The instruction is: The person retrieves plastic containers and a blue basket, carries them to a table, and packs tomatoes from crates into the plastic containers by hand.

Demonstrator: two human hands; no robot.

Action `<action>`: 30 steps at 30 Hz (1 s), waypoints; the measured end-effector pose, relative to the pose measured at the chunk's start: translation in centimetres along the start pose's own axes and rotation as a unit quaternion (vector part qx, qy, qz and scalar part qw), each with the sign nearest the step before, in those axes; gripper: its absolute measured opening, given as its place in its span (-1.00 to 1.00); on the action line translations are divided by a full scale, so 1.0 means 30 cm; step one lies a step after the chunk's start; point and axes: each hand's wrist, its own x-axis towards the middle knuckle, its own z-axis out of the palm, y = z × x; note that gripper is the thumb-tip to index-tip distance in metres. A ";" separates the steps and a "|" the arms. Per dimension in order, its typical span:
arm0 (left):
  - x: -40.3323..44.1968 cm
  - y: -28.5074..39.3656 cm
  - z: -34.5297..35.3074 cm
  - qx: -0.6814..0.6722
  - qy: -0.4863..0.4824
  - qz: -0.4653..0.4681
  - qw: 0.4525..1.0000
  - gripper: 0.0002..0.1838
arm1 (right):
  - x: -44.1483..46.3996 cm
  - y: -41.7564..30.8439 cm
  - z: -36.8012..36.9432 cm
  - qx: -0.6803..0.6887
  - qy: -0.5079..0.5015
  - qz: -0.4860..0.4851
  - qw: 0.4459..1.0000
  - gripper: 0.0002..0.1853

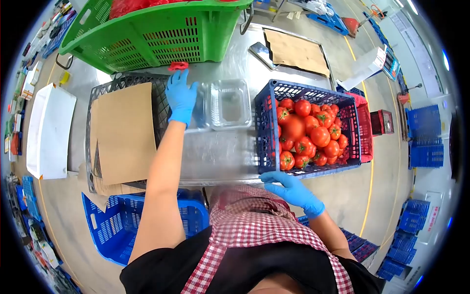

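My left hand (pixel 181 96), in a blue glove, stretches forward over the metal table with its fingers extended and apart. Its fingertips are just short of a small red scrap (pixel 178 65) by the green crate's base. Right beside that hand lies a transparent plastic clamshell box (pixel 230 104), its left half partly behind the hand. My right hand (pixel 291 191), also gloved in blue, hangs at the table's front edge, fingers apart and holding nothing. Just beyond it stands a dark blue crate (pixel 307 86) filled with red tomatoes (pixel 313 130).
A large green crate (pixel 147 44) with red contents stands at the back. Left are a black crate (pixel 122 78) topped with cardboard (pixel 122 137) and a white bin (pixel 51 132). A phone (pixel 263 55) touches more cardboard (pixel 297 51). A blue basket (pixel 105 230) sits below the table.
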 end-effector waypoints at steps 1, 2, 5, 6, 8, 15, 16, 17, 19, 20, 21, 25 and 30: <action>-0.030 0.051 -0.010 -0.077 -0.024 -0.078 0.994 -0.67 | 0.008 -0.014 -0.014 0.023 0.003 -0.001 1.000 -0.61; -0.065 0.097 -0.024 -0.153 -0.043 -0.150 0.976 -0.64 | 0.007 -0.020 -0.036 0.032 0.001 -0.003 0.999 -0.61; -0.363 0.182 -0.049 -0.353 -0.312 -0.508 0.721 -0.50 | -0.015 -0.001 -0.078 0.051 -0.015 0.004 0.999 -0.61; -0.426 0.215 -0.047 -0.339 -0.397 -0.592 0.614 -0.47 | -0.021 0.012 -0.090 0.042 -0.020 0.009 0.999 -0.61; -0.433 0.242 -0.047 -0.306 -0.302 -0.593 0.681 -0.50 | -0.039 0.027 -0.115 0.026 -0.029 0.022 0.999 -0.61; -0.431 0.002 0.151 -0.232 -0.152 -0.428 0.860 -0.68 | -0.096 0.067 -0.265 0.038 0.003 -0.048 0.998 -0.62; -0.393 -0.048 0.130 -0.082 -0.184 -0.407 0.891 -0.70 | -0.116 0.086 -0.299 0.027 0.019 -0.060 0.998 -0.62; -0.348 -0.033 0.082 0.005 -0.170 -0.337 0.926 -0.71 | -0.139 0.110 -0.334 0.008 0.032 -0.051 0.998 -0.63; -0.290 -0.033 0.030 0.140 -0.129 -0.205 0.960 -0.73 | -0.166 0.193 -0.386 0.065 0.069 -0.009 0.995 -0.64; -0.261 -0.016 0.025 0.187 -0.105 -0.146 0.966 -0.73 | -0.174 0.237 -0.416 0.083 0.086 0.001 0.993 -0.64; -0.235 0.002 0.018 0.239 -0.116 -0.150 0.952 -0.74 | -0.183 0.269 -0.447 0.035 0.119 0.011 0.992 -0.65; -0.159 -0.004 0.036 0.325 -0.203 -0.132 0.914 -0.76 | -0.210 0.340 -0.621 -0.092 0.241 -0.008 0.966 -0.65; -0.130 -0.090 0.060 0.339 -0.213 -0.147 0.905 -0.78 | -0.144 0.387 -0.739 -0.196 0.315 -0.075 0.925 -0.62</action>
